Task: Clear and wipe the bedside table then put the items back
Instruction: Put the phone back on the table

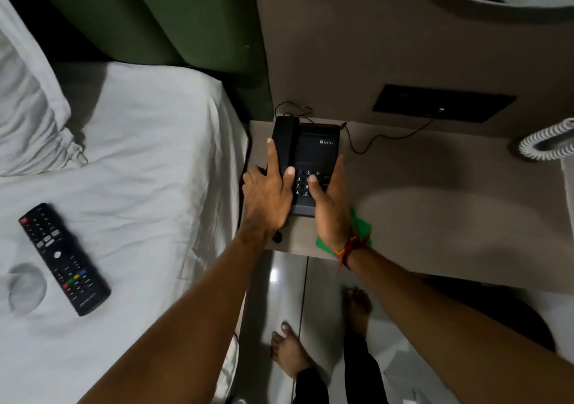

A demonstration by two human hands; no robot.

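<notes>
The black desk telephone (310, 161) sits at the bedside table's (435, 204) left rear corner, gripped by left hand (268, 198) over the handset and right hand (330, 208) at the keypad side. Handset should be pinned and cord (382, 138) slack watched. Remote control (63, 257) lies on the bed; green cloth (362, 228) under the right wrist.

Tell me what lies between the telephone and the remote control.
In the head view, only the left hand, gripping the telephone at its side, and rumpled white bedsheet lie before the remote control; no other object sits there.
</notes>
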